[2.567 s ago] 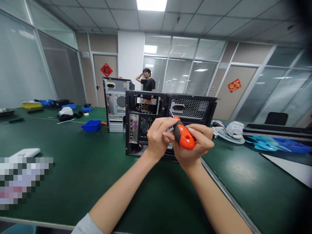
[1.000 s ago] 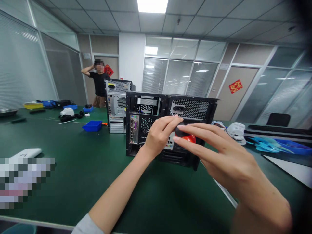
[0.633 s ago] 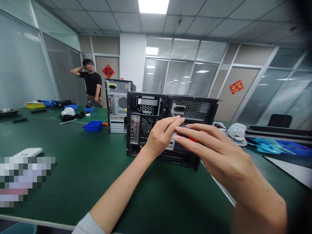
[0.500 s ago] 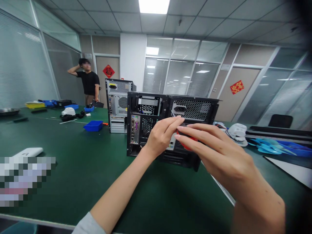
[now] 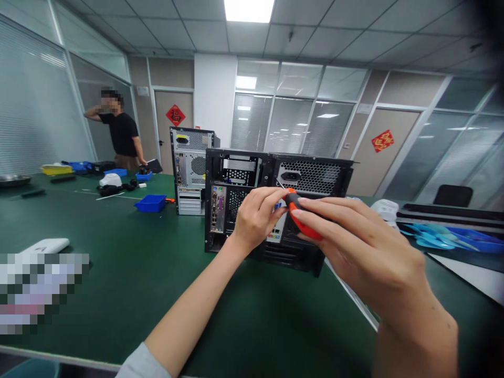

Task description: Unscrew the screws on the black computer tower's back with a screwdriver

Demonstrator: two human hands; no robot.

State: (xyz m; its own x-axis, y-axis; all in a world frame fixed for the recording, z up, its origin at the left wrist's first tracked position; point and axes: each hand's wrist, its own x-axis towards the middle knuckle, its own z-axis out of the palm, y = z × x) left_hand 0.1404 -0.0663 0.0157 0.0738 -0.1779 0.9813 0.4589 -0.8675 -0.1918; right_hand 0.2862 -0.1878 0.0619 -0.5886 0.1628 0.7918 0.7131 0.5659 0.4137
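A screwdriver (image 5: 305, 224) with a red and black handle is in my right hand (image 5: 366, 252), its fingers closed along the handle. The thin shaft slants up and left to the back of a black computer case (image 5: 293, 254), near the lower left corner of its power supply (image 5: 315, 176). My left hand (image 5: 255, 218) is closed, thumb and fingers pinched at the front end of the screwdriver. Whether the tip sits in a screw is too small to tell. Both hands cover part of the case's rear ports.
A second computer tower (image 5: 191, 176) stands behind to the left. Blue trays (image 5: 151, 203) lie on the green table (image 5: 157, 252). At right are a white mouse-like object (image 5: 386, 210) and light-blue pieces (image 5: 433, 235). A person (image 5: 123, 134) stands beyond the table.
My right fingers have shifted on the handle, and more of the red shows. My left fingers have drawn in a little, with the thumb now visible. The person behind has moved left.
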